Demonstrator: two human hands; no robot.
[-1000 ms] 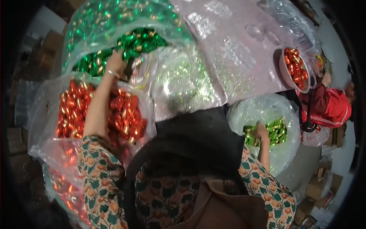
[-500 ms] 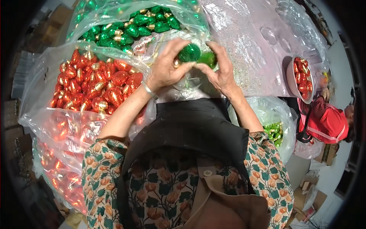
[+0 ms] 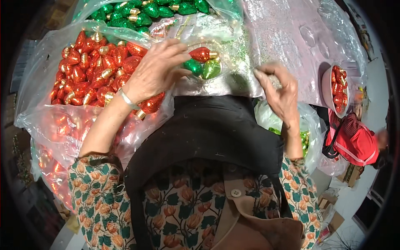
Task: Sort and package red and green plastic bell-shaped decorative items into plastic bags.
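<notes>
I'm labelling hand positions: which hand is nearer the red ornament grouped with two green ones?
Left. The left hand is close by, on the left of the red ornament; the right hand is farther off, to its right and lower in the picture.

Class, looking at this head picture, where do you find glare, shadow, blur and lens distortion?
Head view: glare shines off the table cover; a soft shadow lies on it, left of the right hand, whose fingers look slightly blurred; toward the rim, edges bend and corners go black.
</notes>
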